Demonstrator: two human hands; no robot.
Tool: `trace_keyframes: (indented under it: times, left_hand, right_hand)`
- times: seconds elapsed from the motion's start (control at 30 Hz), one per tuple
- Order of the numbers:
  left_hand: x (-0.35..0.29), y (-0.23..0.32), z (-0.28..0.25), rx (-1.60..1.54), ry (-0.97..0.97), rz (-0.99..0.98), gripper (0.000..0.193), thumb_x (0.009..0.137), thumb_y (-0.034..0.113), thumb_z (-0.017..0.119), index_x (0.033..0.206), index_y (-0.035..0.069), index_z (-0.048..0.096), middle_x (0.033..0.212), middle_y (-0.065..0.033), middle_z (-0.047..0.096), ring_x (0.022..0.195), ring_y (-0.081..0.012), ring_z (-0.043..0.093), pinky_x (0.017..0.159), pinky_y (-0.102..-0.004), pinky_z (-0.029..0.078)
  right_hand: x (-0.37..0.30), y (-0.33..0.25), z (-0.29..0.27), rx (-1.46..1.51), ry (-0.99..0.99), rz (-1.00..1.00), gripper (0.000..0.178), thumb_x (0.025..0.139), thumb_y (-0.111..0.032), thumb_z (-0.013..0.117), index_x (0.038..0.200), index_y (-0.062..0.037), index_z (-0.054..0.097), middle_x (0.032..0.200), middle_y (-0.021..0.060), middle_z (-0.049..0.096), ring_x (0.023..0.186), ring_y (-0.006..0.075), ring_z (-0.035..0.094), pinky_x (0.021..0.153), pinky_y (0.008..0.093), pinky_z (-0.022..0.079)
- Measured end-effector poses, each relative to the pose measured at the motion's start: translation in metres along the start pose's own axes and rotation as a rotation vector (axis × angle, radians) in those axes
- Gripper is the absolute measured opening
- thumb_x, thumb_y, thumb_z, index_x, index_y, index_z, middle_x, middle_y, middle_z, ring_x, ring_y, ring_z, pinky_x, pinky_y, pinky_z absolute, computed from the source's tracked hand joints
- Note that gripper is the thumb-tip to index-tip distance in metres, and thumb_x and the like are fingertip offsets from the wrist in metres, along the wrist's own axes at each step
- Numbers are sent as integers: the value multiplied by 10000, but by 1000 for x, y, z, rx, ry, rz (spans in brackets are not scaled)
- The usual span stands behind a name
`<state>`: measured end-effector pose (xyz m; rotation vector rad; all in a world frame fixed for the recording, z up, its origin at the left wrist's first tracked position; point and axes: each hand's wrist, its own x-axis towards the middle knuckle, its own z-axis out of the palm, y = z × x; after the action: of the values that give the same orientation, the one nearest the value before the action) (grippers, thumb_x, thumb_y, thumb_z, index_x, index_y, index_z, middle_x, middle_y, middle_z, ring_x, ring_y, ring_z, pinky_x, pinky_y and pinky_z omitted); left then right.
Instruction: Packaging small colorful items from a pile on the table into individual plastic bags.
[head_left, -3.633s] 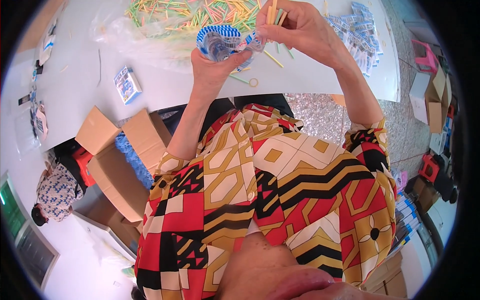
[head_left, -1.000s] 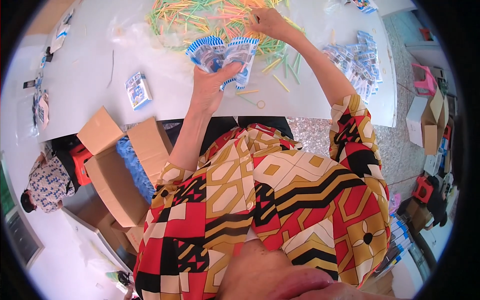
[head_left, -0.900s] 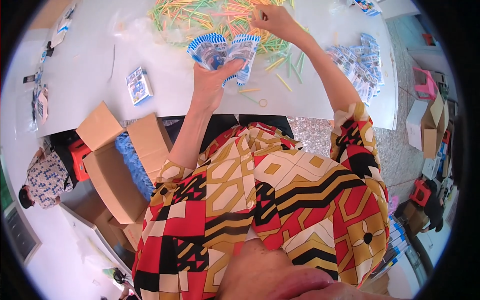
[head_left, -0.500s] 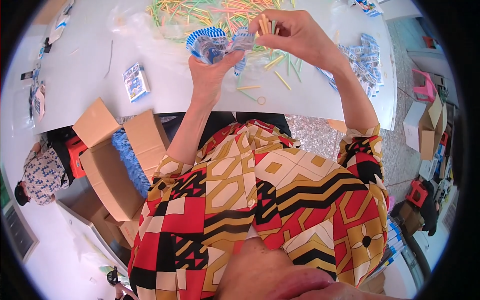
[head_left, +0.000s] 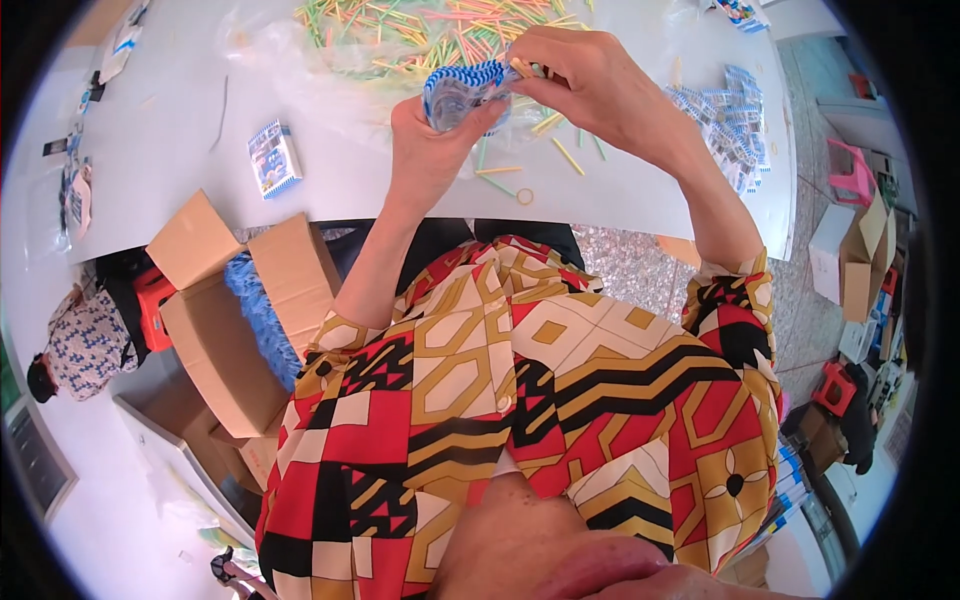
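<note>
My left hand [head_left: 425, 150] is closed on a clear plastic packet [head_left: 458, 98] with blue-and-white striped edges, its mouth turned up. Between the fingertips of my right hand [head_left: 590, 90] is a small bunch of thin coloured sticks [head_left: 520, 68], orange ends showing. Those ends are right at the packet's right edge; whether any are inside it I cannot tell. Beyond both hands spreads a heap of loose pink, yellow and green sticks [head_left: 400, 25] on clear plastic sheeting. A few single sticks [head_left: 567, 156] and a thin ring-shaped band [head_left: 525, 196] lie nearer me.
Right of my hands, several striped packets [head_left: 738, 130] are piled on the white table [head_left: 330, 215]. A similar upright blue-and-white pack [head_left: 274, 160] stands to the left. Below the table's front edge is an open cardboard box [head_left: 215, 345] with blue fringed material [head_left: 258, 310]. Another person [head_left: 90, 345] is at far left.
My left hand has shifted right and the packet has turned toward my right hand. My right hand has tipped the sticks over and brought them against the packet.
</note>
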<state>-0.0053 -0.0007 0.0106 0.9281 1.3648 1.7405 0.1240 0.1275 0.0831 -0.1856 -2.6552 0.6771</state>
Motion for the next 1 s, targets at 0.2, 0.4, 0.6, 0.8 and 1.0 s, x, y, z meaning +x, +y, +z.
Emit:
trace_keyframes:
  times: [0.2, 0.4, 0.6, 0.8, 1.0]
  left_hand:
    - [1, -4, -2, -73, 81, -2, 172, 745, 24, 691, 911, -2, 655, 825, -25, 650, 722, -66, 580, 649, -209, 467]
    - [3, -12, -2, -202, 120, -19, 229, 717, -21, 687, 938, -8, 628, 883, -35, 641, 770, -89, 597, 709, -226, 485]
    - [1, -15, 0, -246, 100, -3, 226, 716, -27, 690, 929, 3, 621, 879, -32, 634, 779, -90, 594, 712, -244, 494]
    - [1, -9, 9, -280, 67, -1, 244, 724, -35, 683, 954, 4, 608, 900, -40, 633, 806, -98, 599, 712, -245, 506]
    - [-1, -16, 1, -248, 46, 13, 324, 718, -45, 687, 1021, 13, 584, 942, -53, 638, 842, -120, 612, 752, -267, 511]
  right_hand:
    - [-3, -10, -4, 90, -31, 125, 133, 805, -96, 643, 878, -12, 570, 674, 74, 488, 554, 161, 439, 484, 293, 345]
    - [-12, -2, -8, 424, 34, 184, 62, 827, -60, 615, 883, -43, 594, 724, 44, 562, 576, 87, 479, 496, 211, 366]
    - [5, -22, -34, 837, 388, 356, 105, 813, -48, 633, 746, -40, 553, 656, 12, 548, 516, 48, 445, 453, 182, 345]
    - [18, 33, 12, 1274, 207, -455, 104, 810, -64, 644, 752, -34, 563, 670, 42, 586, 477, 49, 442, 418, 183, 334]
    - [6, 1, -7, 1092, 162, 461, 82, 829, -75, 622, 765, -34, 592, 681, 42, 601, 470, 51, 437, 413, 181, 325]
